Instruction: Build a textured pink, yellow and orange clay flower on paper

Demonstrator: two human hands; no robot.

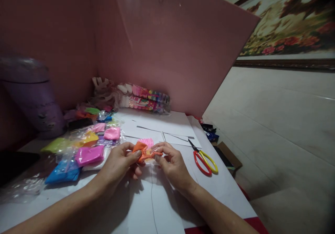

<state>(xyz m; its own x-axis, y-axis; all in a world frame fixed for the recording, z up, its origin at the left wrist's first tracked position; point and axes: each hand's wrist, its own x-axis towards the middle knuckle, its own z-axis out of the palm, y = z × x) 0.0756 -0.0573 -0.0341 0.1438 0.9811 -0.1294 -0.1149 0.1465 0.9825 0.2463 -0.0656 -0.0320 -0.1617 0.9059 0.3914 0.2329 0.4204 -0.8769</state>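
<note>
Over the white paper, my left hand grips a lump of soft orange modelling clay between thumb and fingers. My right hand pinches the other end, where the clay narrows into a thinner strip. Some clear plastic seems to be around the right fingertips. Just behind the clay shows a bright pink textured piece, partly covered; a pale orange patch lies below it. Scissors with one red and one yellow handle lie to the right of my right hand, tips pointing away.
Several bagged clay packs lie at left, among them a magenta pack and a blue pack. A purple tumbler stands behind them. Plastic-wrapped colourful packages rest against the pink partition. White paper sheets cover the table.
</note>
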